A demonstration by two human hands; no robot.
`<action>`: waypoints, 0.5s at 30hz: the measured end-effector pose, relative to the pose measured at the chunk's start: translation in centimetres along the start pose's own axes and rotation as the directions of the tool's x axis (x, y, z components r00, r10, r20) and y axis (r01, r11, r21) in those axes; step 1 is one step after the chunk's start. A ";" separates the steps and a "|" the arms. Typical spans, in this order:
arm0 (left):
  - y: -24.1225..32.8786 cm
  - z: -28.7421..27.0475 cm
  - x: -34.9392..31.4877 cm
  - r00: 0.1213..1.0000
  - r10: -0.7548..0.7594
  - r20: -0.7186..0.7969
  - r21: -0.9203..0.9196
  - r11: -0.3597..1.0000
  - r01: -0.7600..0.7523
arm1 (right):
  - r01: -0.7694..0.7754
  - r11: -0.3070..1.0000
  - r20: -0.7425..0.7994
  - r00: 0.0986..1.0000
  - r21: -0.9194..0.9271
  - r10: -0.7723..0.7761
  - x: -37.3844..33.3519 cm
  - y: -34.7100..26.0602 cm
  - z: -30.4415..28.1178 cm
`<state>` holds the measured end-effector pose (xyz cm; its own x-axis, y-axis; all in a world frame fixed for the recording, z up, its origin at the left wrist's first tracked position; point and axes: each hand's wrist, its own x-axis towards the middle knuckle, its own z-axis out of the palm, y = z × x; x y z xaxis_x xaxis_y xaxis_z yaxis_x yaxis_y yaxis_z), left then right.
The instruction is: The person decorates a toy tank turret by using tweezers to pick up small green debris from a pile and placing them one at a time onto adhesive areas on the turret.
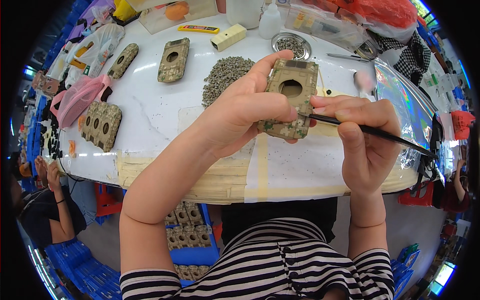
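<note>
My left hand [245, 107] holds a camouflage toy tank hull [308, 80], tilted up over the table. Its thumb lies across the lower part of the hull, and the other fingers go behind. A round hole opens in the middle of the hull. From the right, my right hand [367, 131] pinches slim black tweezers [387, 134], whose tip meets the hull near my left thumb. Any small part at the tip is too small to tell. Beyond my left hand, a heap of small grey metal parts [225, 75] lies on the white table [145, 95].
More camouflage hulls [173, 60] lie at the left, beside a pink mesh pouch [82, 100]. A steel dish [307, 45], a white squeeze bottle [270, 22] and a yellow cutter [198, 29] are at the back. Below the table edge, blue trays [202, 256] hold further hulls. Another person [50, 210] sits left.
</note>
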<state>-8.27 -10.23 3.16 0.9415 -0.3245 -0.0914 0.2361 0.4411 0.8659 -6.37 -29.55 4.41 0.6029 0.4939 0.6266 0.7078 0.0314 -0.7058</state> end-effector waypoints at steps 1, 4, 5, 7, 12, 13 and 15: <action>0.0 0.0 0.1 1.000 0.000 0.002 -0.003 1.000 0.000 | -0.002 1.000 -0.001 1.000 -0.004 0.002 0.0 -0.1 0.0; 0.0 0.0 0.1 1.000 0.001 0.005 -0.008 1.000 -0.001 | 0.006 0.994 -0.067 0.998 0.105 0.001 -0.1 0.1 0.1; 0.0 0.1 0.1 1.000 0.001 0.005 -0.010 1.000 -0.001 | 0.005 0.994 -0.067 0.998 0.106 0.002 -0.1 0.1 0.1; -0.1 0.0 0.1 1.000 0.005 0.005 -0.014 1.000 -0.005 | 0.002 0.994 -0.065 0.998 0.111 0.005 -0.2 0.2 0.1; -0.1 -0.2 0.1 1.000 0.001 0.007 -0.016 1.000 -0.001 | 0.007 0.992 -0.064 0.998 0.123 0.001 -0.2 0.3 0.2; -0.2 -0.1 0.1 1.000 0.004 0.008 -0.017 1.000 -0.003 | 0.007 0.992 -0.064 0.998 0.124 0.001 -0.2 0.3 0.2; -0.1 -0.1 0.1 1.000 0.005 0.009 -0.016 1.000 -0.005 | 0.008 0.993 -0.062 0.998 0.121 0.000 -0.2 0.3 0.2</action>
<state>-8.18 -10.24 2.99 0.9404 -0.3299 -0.0823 0.2352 0.4563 0.8582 -6.35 -29.48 4.06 0.6241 0.4394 0.6461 0.6628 0.1402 -0.7356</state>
